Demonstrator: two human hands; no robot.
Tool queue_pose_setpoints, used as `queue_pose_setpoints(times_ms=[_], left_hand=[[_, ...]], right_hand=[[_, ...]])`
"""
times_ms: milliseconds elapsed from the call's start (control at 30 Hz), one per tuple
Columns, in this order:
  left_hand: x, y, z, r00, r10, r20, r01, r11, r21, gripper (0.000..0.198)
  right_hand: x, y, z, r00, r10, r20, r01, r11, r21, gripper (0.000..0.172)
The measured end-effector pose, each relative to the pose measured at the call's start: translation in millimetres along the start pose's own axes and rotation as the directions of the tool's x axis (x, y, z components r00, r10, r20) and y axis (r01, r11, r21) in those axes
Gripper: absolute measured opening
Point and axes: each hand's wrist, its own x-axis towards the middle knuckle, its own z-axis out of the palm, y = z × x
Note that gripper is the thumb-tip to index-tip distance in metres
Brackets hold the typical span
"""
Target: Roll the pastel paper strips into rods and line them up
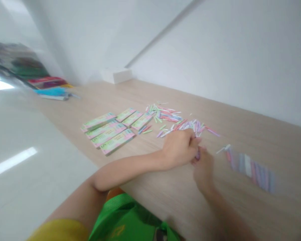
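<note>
Long tabletop (190,204) of pale wood grain, running along a smooth white wall (215,57), with a glossy pale tile floor (27,134) below its near edge. At the far end, a white rectangular box (116,75); beyond it, a blurred pile of red, green and blue objects (50,87), too smeared to identify.

Mid-tabletop, a block of flat pastel green-and-pink paper packets (107,130), printed with a numeral 5, lying side by side at slight angles. Just right of them, a loose heap of slender pastel pink, lilac and green sticks (188,125), scattered and crossing. Further right, a blurred row of pastel sticks (251,169), laid parallel and close together, with a white stick (223,149) at its end.

Left hand (179,149) and right hand (203,170) together, just in front of the heap, fingers curled inward, wrists low, left forearm reaching across the tabletop edge. Between them, a small lilac piece (197,155), mostly hidden, held up close in the fingers; no telling which hand carries its weight, or how firmly.
</note>
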Motion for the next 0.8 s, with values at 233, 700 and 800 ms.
queue_pose_setpoints(times_ms=[233, 700, 800], left_hand=[[15.6, -3.1, 2.0, 0.988, 0.047, 0.148, -0.033, 0.995, -0.095, 0.019], [-6.6, -80.0, 26.7, 0.803, -0.233, 0.549, 0.549, 0.645, -0.531, 0.034], [-27.1, -90.0, 39.7, 0.665, -0.008, 0.747, 0.598, 0.605, -0.526, 0.035]], right_hand=[[0.7, 27.4, 9.5, 0.998, -0.055, 0.029, 0.053, 0.995, 0.086, 0.045], [-9.9, 20.6, 19.4, 0.994, -0.066, -0.091, 0.084, 0.975, 0.206, 0.041], [-6.8, 23.5, 15.0, 0.99, -0.082, -0.119, 0.085, 0.996, 0.026, 0.041]])
